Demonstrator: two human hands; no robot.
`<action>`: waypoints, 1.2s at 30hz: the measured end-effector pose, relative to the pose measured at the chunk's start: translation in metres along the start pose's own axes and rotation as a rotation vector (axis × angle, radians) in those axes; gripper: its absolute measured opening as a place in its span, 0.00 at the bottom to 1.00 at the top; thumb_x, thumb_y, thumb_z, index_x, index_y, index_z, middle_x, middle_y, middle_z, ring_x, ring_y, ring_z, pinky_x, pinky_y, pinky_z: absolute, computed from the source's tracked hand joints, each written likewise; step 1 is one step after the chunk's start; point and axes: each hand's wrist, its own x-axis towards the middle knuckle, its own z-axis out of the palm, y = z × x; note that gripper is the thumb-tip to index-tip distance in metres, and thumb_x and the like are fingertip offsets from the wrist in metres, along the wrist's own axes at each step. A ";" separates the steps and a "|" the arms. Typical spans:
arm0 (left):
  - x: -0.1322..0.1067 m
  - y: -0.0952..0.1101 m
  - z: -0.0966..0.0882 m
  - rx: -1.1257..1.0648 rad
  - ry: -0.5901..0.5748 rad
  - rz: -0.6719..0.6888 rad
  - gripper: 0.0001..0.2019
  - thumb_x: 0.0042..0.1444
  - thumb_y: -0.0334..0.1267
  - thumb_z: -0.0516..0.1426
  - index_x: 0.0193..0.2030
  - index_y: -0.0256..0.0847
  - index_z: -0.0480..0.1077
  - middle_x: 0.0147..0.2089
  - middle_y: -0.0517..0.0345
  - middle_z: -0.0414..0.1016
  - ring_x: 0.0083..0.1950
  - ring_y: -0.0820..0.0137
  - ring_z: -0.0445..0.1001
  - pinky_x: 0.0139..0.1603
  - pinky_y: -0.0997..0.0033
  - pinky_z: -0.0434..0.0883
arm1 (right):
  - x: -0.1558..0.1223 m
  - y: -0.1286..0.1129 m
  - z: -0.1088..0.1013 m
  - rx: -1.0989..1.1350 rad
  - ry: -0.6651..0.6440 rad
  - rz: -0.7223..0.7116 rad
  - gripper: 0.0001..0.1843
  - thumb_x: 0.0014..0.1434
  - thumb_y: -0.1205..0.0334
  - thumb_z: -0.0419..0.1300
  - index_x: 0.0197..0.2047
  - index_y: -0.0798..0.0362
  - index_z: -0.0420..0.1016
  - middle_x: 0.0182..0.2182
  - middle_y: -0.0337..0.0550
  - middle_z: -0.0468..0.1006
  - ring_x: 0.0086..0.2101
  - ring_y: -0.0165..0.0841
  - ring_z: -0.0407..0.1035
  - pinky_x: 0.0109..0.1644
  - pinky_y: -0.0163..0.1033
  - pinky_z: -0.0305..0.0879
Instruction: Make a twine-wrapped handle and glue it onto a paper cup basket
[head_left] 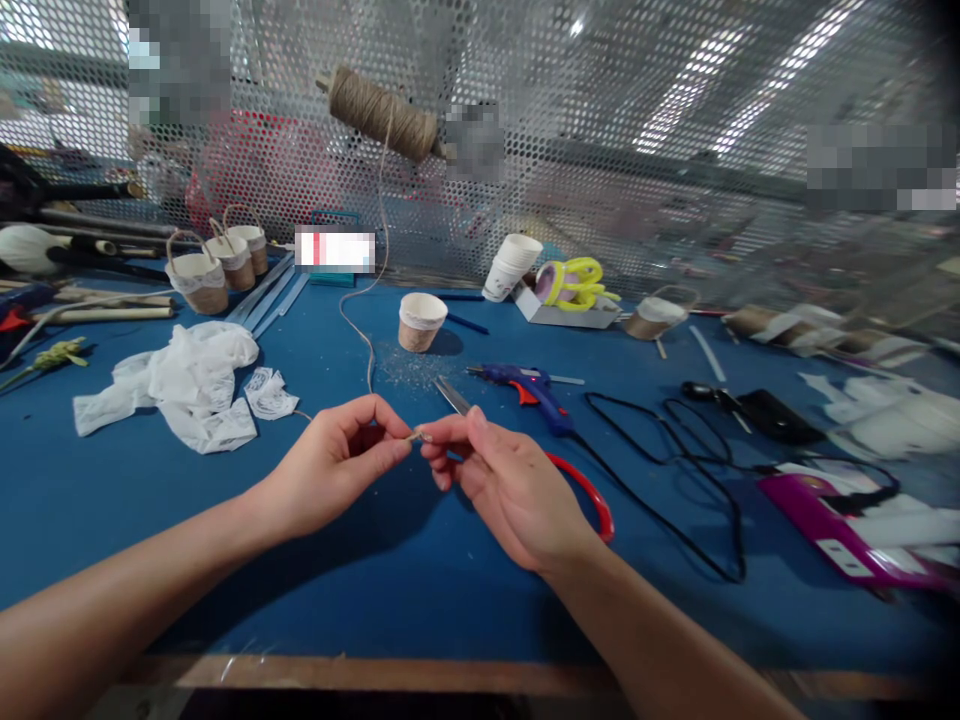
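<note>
My left hand (339, 462) and my right hand (501, 478) meet above the blue table (390, 580), each pinching one end of a short bit of jute twine (418, 435). A twine strand (373, 300) runs up from near my left hand to a spool (379, 112) hung on the mesh wall. Red-handled scissors (577, 480) lie under my right hand, mostly hidden. A paper cup wrapped in twine (420, 322) stands behind my hands.
A blue glue gun (529, 385) with a black cord (675, 470) lies to the right. White crumpled cloth (184, 385) is at left, finished cup baskets (214, 262) behind it, stacked paper cups (511, 265) at the back, a purple box (847, 535) at right.
</note>
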 end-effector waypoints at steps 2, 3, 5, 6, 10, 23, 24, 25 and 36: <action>0.000 0.000 0.000 0.012 -0.003 0.001 0.06 0.50 0.35 0.55 0.27 0.36 0.62 0.25 0.64 0.63 0.23 0.80 0.57 0.23 0.78 0.54 | 0.000 0.001 0.000 0.008 0.002 -0.002 0.18 0.54 0.49 0.55 0.29 0.53 0.78 0.27 0.44 0.73 0.29 0.30 0.64 0.29 0.35 0.58; 0.000 0.000 0.000 0.018 -0.003 0.003 0.06 0.50 0.36 0.55 0.28 0.36 0.62 0.25 0.64 0.63 0.24 0.79 0.57 0.24 0.77 0.55 | 0.000 0.001 0.000 0.014 0.001 -0.003 0.18 0.54 0.49 0.55 0.29 0.53 0.78 0.27 0.44 0.73 0.29 0.29 0.64 0.29 0.35 0.58; 0.000 -0.001 0.000 0.032 -0.001 0.003 0.06 0.51 0.36 0.54 0.28 0.37 0.62 0.25 0.64 0.63 0.25 0.79 0.57 0.24 0.77 0.56 | 0.000 0.001 0.000 0.022 -0.005 -0.005 0.18 0.53 0.49 0.55 0.29 0.53 0.79 0.27 0.44 0.73 0.29 0.29 0.64 0.29 0.34 0.58; 0.000 -0.001 0.000 0.041 0.003 0.002 0.06 0.51 0.36 0.54 0.28 0.37 0.61 0.25 0.64 0.63 0.25 0.79 0.57 0.25 0.77 0.56 | 0.000 0.001 0.000 0.024 -0.007 -0.008 0.18 0.53 0.49 0.55 0.29 0.53 0.79 0.27 0.44 0.73 0.30 0.28 0.64 0.29 0.34 0.58; 0.000 -0.001 0.001 0.071 0.015 0.005 0.06 0.51 0.35 0.54 0.28 0.37 0.61 0.24 0.65 0.61 0.24 0.79 0.56 0.24 0.77 0.55 | 0.000 0.001 0.000 0.022 -0.018 -0.015 0.17 0.54 0.49 0.55 0.29 0.52 0.79 0.27 0.43 0.73 0.30 0.29 0.64 0.29 0.34 0.58; 0.001 0.000 0.003 0.088 0.042 0.000 0.05 0.49 0.33 0.54 0.27 0.37 0.60 0.23 0.66 0.62 0.23 0.80 0.56 0.22 0.79 0.55 | 0.000 0.002 0.000 -0.037 -0.013 -0.018 0.18 0.55 0.49 0.54 0.31 0.52 0.79 0.27 0.44 0.73 0.30 0.29 0.64 0.30 0.35 0.59; 0.001 0.000 0.003 0.088 0.046 -0.003 0.05 0.49 0.33 0.55 0.27 0.37 0.60 0.23 0.66 0.62 0.23 0.80 0.57 0.22 0.79 0.55 | -0.001 0.002 0.000 -0.045 -0.014 -0.018 0.18 0.55 0.49 0.54 0.31 0.52 0.79 0.27 0.44 0.73 0.30 0.29 0.64 0.30 0.35 0.59; 0.001 0.000 0.004 0.088 0.051 -0.007 0.05 0.49 0.32 0.55 0.26 0.37 0.60 0.23 0.66 0.62 0.23 0.80 0.57 0.23 0.79 0.56 | -0.001 0.002 0.000 -0.051 -0.014 -0.018 0.18 0.55 0.48 0.54 0.32 0.51 0.79 0.28 0.44 0.73 0.30 0.29 0.64 0.30 0.35 0.59; 0.002 0.003 0.004 0.086 0.101 -0.063 0.07 0.46 0.31 0.56 0.25 0.38 0.59 0.18 0.70 0.59 0.17 0.83 0.52 0.17 0.80 0.51 | -0.003 0.006 -0.002 -0.162 -0.020 -0.078 0.19 0.56 0.48 0.52 0.37 0.49 0.78 0.30 0.44 0.73 0.32 0.30 0.63 0.32 0.37 0.60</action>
